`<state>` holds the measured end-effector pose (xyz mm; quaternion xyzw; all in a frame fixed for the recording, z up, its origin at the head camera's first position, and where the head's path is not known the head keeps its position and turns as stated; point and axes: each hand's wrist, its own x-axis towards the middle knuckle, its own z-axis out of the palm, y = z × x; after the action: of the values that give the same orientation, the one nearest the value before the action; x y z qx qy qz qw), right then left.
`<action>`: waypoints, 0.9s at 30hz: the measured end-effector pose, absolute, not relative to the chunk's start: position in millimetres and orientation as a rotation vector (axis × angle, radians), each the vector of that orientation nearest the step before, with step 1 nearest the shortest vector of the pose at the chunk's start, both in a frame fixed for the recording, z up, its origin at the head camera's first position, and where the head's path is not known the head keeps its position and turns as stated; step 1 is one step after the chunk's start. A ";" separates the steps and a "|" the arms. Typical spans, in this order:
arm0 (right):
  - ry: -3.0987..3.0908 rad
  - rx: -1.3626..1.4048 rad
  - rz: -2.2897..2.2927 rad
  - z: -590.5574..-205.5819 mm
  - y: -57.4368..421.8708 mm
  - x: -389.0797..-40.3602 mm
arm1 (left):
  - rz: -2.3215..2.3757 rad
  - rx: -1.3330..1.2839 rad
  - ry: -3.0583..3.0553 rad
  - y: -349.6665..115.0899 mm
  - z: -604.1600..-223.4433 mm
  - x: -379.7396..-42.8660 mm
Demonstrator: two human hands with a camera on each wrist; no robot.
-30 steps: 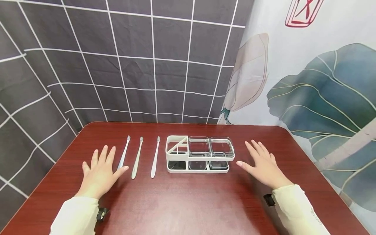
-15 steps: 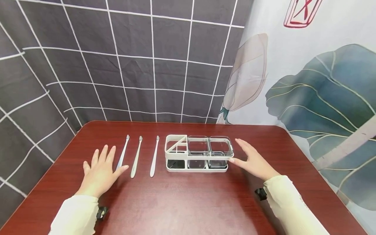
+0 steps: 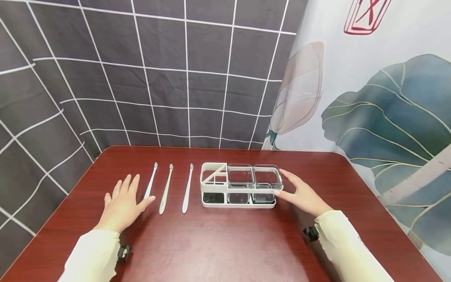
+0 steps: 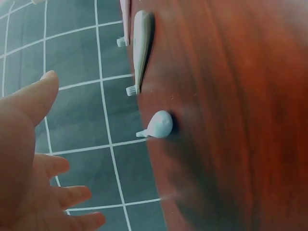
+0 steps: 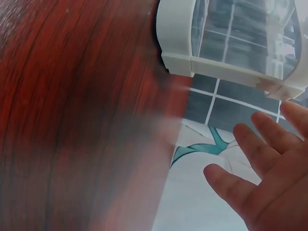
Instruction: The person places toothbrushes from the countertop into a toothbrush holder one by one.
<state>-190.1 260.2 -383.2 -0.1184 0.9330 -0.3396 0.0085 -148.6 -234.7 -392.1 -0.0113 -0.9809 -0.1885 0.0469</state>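
Observation:
My right hand point(image 3: 304, 196) is at the right end of a white toothbrush rack point(image 3: 243, 191), thumb by its front corner and fingertips by the back. In the right wrist view its extended fingers point(image 5: 255, 149) lie close to the rack's end. Two clear square cups, a middle one point(image 3: 240, 185) and a right one point(image 3: 267, 185), sit in the rack. My left hand point(image 3: 121, 205) spreads beside a pale blue toothbrush point(image 3: 150, 182), its thumb overlapping the handle in the head view. A greenish toothbrush point(image 3: 165, 190) and a whitish toothbrush point(image 3: 187, 190) lie further right.
The dark red table point(image 3: 218, 246) carries everything. Behind it hangs a grey gridded cloth point(image 3: 208, 94), with a white leaf-patterned curtain point(image 3: 338, 70) to the right. The rack's left compartment point(image 3: 206, 167) has a diagonal divider.
My right hand has moved left from the bare table to the rack's right end. The left hand stays almost where it was. The rack and toothbrushes have not moved on the table.

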 end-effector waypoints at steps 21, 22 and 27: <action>2.859 -0.336 -1.185 -384.8 252.7 -187.5 | -0.968 -0.097 -2.984 -253.8 -378.1 -200.4; 2.852 -0.336 -1.199 -384.5 252.2 -187.4 | -0.978 -0.092 -2.981 -254.0 -378.3 -202.3; 2.824 -0.370 -1.276 -387.0 252.7 -188.6 | -1.028 -0.050 -2.977 -254.4 -380.5 -210.2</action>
<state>-188.6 252.7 -387.0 -0.1185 0.9048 -0.4089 0.0102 -210.2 -254.4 -380.5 -0.0157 -0.9452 -0.3262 -0.0041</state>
